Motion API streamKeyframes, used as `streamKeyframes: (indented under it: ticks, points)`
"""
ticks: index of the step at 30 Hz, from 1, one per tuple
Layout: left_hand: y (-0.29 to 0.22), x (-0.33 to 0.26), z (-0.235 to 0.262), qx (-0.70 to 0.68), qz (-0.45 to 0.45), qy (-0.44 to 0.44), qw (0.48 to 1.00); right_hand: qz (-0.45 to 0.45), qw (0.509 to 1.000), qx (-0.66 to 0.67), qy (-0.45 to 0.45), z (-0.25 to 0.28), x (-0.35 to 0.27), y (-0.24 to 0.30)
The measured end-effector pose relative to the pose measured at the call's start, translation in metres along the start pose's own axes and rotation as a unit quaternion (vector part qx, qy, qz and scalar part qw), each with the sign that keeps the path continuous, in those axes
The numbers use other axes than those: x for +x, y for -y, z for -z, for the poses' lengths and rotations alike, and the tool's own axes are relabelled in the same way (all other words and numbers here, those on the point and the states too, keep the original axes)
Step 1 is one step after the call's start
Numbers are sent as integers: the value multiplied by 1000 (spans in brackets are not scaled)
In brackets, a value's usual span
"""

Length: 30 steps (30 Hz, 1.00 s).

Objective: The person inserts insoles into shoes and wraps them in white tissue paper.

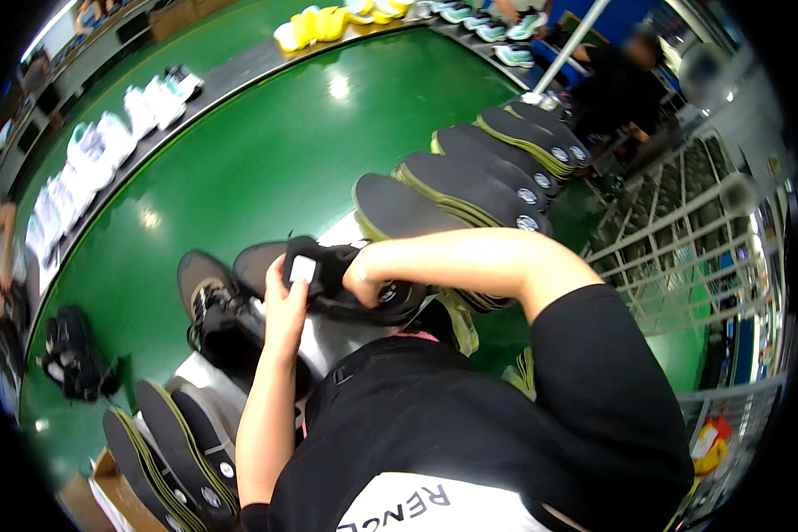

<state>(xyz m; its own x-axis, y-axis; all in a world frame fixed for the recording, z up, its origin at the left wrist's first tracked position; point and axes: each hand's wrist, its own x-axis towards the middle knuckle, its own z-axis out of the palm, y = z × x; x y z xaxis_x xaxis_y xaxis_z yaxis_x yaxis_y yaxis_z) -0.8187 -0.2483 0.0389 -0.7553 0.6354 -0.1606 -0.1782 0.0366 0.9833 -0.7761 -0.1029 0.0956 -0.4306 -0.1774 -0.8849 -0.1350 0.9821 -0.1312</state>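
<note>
A dark shoe [346,307] is held in front of my body, its toe pointing left and away. My left hand [285,300] grips its collar and tongue, with the thumb by a white label [303,269]. My right hand [362,280] reaches into the shoe's opening, closed around the heel end of a black insole [388,294] with a pale round mark. The shoe's inside hides some of those fingertips. Just left of it stands a brown-and-black laced shoe [211,293].
Stacks of black insoles with yellow-green edges [457,182] lie ahead to the right; more insole stacks [173,443] are at lower left. A black shoe [75,355] sits at far left. White shoes [97,155] line a conveyor edge. A wire rack [674,230] and a person [616,84] are at right.
</note>
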Motion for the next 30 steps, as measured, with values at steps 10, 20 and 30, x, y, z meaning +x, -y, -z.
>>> streamKeyframes:
  ticks: [10, 20, 30]
  points:
    - [2, -1, -2, 35, -27, -45, 998, -117, 968, -111, -190, -47, 26, 12]
    - [3, 2, -3, 67, -48, -29, 996, -2, 990, -108, 91, -15, -42, 23]
    - [1, 0, -4, 23, -29, -29, 999, -15, 992, -112, 55, -49, -27, 10]
